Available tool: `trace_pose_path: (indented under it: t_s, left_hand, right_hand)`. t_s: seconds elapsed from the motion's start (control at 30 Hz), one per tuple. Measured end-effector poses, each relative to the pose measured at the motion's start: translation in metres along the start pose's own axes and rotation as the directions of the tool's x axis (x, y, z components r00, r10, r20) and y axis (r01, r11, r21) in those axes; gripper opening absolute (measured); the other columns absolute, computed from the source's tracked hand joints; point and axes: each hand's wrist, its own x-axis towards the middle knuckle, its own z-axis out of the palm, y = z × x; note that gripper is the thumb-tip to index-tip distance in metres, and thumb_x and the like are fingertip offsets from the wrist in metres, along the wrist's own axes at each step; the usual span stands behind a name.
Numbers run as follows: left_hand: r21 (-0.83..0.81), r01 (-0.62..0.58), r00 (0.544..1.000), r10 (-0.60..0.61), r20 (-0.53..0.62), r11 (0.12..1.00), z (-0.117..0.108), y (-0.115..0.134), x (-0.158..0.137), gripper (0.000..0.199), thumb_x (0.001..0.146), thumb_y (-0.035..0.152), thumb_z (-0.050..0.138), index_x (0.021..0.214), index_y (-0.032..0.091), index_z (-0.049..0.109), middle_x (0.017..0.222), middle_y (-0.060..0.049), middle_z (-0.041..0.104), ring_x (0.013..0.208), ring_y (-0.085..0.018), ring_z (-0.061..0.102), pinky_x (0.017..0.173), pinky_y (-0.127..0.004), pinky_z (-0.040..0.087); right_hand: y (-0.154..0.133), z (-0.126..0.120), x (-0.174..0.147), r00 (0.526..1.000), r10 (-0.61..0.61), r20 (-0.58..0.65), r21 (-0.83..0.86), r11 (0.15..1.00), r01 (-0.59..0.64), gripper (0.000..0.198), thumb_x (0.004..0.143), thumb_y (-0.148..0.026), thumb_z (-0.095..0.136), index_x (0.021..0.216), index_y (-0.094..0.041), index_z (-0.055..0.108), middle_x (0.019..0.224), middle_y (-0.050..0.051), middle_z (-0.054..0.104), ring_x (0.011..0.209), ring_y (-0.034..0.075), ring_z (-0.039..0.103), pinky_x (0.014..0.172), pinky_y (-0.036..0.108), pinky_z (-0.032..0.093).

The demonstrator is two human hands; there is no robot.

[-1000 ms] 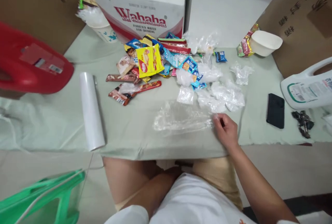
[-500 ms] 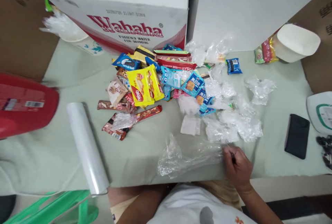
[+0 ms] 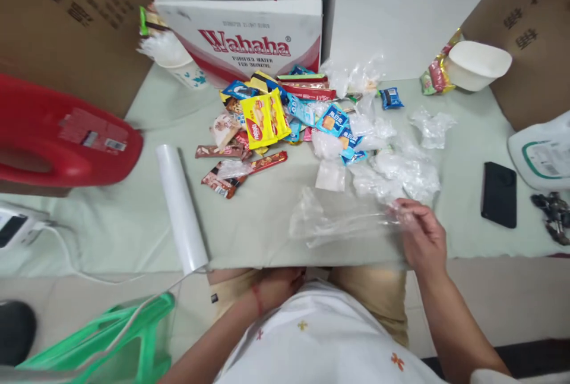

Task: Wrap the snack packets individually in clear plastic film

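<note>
My right hand (image 3: 425,232) is at the table's front edge, thumb and fingers pinched on one end of a clear plastic bag (image 3: 338,218). The thin, wrinkled bag stretches leftward across the cloth. Down at my lap is my left hand (image 3: 285,286), below the table edge, with its fingers mostly hidden. Beyond the bag lie crumpled clear plastic pieces (image 3: 407,170) and a heap of wrapped snacks, among them yellow nabati packets (image 3: 262,123), blue packets (image 3: 333,120) and a red wafer bar (image 3: 269,161).
A white plastic roll (image 3: 180,212) lies left of the snacks, near a red jug (image 3: 89,140). A Wahaha carton (image 3: 249,40) stands at the back. Rightward are a black phone (image 3: 499,194), keys (image 3: 552,215), a white bottle (image 3: 543,149) and a white bowl (image 3: 478,66).
The camera view has shifted. My right hand has turned and its fingers show more, still gripping the bag's end. My left hand has come into view at my lap.
</note>
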Motion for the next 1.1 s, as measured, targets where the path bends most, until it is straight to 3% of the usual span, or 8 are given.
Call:
trace_pose_path:
  t_s: [0.13,0.3,0.37,0.5,0.6,0.77,0.93,1.1]
  left_hand:
    - [-0.098,-0.284,0.951,0.293,0.102,0.954,-0.035,0.013,-0.064,0.036,0.103,0.042,0.048,0.082,0.021,0.068,0.08,-0.005,0.067,0.072,-0.017,0.06,0.069,-0.029,0.048]
    - [-0.148,-0.544,0.659,0.311,-0.685,0.826,-0.073,0.064,-0.049,0.028,0.1,0.048,0.057,0.089,0.023,0.065,0.085,-0.005,0.065,0.082,-0.019,0.061,0.079,-0.031,0.05]
    - [-0.125,-0.613,0.599,0.357,-0.717,0.78,-0.078,0.089,-0.015,0.045,0.087,0.058,0.071,0.114,0.023,0.066,0.118,-0.012,0.067,0.112,-0.026,0.063,0.096,-0.038,0.051]
    - [-0.185,-0.668,0.727,0.58,-0.368,0.72,-0.073,0.127,0.04,0.06,0.064,0.064,0.088,0.104,0.021,0.073,0.109,-0.011,0.074,0.109,-0.029,0.067,0.099,-0.042,0.053]
    - [-0.39,-0.569,0.813,0.565,-0.139,0.724,-0.06,0.133,0.056,0.05,0.083,0.067,0.071,0.075,0.018,0.068,0.07,-0.005,0.069,0.067,-0.018,0.066,0.067,-0.03,0.054]
    - [-0.642,-0.512,0.827,0.127,-0.547,0.571,-0.051,0.124,0.07,0.049,0.087,0.066,0.068,0.077,0.021,0.052,0.054,0.009,0.043,0.043,-0.007,0.041,0.05,-0.022,0.044]
    - [-0.744,-0.517,0.792,-0.094,-0.604,0.424,-0.046,0.128,0.083,0.051,0.083,0.067,0.07,0.079,0.023,0.045,0.057,0.012,0.036,0.04,-0.005,0.03,0.042,-0.02,0.039]
    - [-0.785,-0.476,0.808,-0.156,-0.569,0.398,-0.045,0.118,0.076,0.05,0.084,0.068,0.068,0.081,0.023,0.047,0.055,0.013,0.034,0.038,-0.004,0.024,0.038,-0.018,0.032]
  right_hand:
    - [-0.032,0.012,0.005,0.973,0.231,0.009,0.279,0.934,-0.224,0.026,0.089,-0.048,0.073,0.096,-0.028,0.058,0.085,0.0,0.069,0.052,0.011,0.055,0.041,0.021,0.04]
    - [-0.067,0.024,0.014,0.859,0.392,0.33,0.234,0.847,-0.477,0.045,0.072,-0.054,0.085,0.09,-0.025,0.056,0.071,-0.003,0.063,0.038,0.006,0.034,0.032,0.019,0.013]
    - [-0.079,0.027,0.017,0.773,0.408,0.486,0.17,0.823,-0.541,0.049,0.068,-0.057,0.087,0.088,-0.024,0.057,0.065,-0.004,0.06,0.037,0.004,0.03,0.033,0.018,0.011]
    - [-0.094,0.029,0.031,0.666,0.404,0.627,0.077,0.819,-0.569,0.048,0.066,-0.058,0.088,0.085,-0.022,0.062,0.06,-0.004,0.057,0.039,0.005,0.031,0.035,0.018,0.017]
    - [-0.087,0.021,0.05,0.761,0.398,0.512,0.106,0.85,-0.515,0.045,0.069,-0.056,0.088,0.088,-0.022,0.065,0.071,-0.001,0.062,0.048,0.007,0.044,0.04,0.019,0.032]
    - [-0.047,0.008,0.04,0.961,0.276,0.022,0.201,0.94,-0.275,0.056,0.079,-0.068,0.074,0.114,-0.026,0.064,0.116,0.007,0.068,0.097,0.02,0.071,0.084,0.035,0.06]
    - [-0.024,0.039,-0.006,0.934,0.346,0.091,-0.027,0.938,-0.345,0.087,0.071,-0.067,0.08,0.142,-0.025,0.05,0.128,0.015,0.068,0.113,0.029,0.069,0.088,0.042,0.059]
    - [-0.028,0.049,0.017,0.903,0.422,0.075,0.138,0.893,-0.429,0.045,0.075,-0.059,0.079,0.097,-0.022,0.067,0.081,0.002,0.069,0.071,0.016,0.063,0.061,0.027,0.052]
